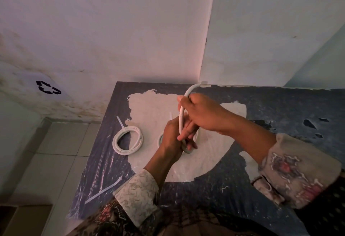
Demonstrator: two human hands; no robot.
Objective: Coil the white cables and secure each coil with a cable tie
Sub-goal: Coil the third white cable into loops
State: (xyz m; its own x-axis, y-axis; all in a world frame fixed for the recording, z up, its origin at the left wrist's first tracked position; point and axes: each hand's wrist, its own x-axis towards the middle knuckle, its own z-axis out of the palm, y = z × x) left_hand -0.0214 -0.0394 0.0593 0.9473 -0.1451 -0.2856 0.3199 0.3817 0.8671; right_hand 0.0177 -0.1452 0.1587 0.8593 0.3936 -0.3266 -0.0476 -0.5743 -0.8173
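Above the table (261, 105), we are holding a stiff, springy white cable (181, 118), our right hand (203, 114) in a closed grip on its arc and our left hand (173, 133) pinching the loops, best held where they cross.

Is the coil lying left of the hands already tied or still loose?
Tied: the finished coil lies in neat loops, with a cable tie cinched at its upper left.

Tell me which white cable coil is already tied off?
The finished coil lying alone at the table's left, a cable tie sticking out of it. The other cable is held in both hands, partly coiled.
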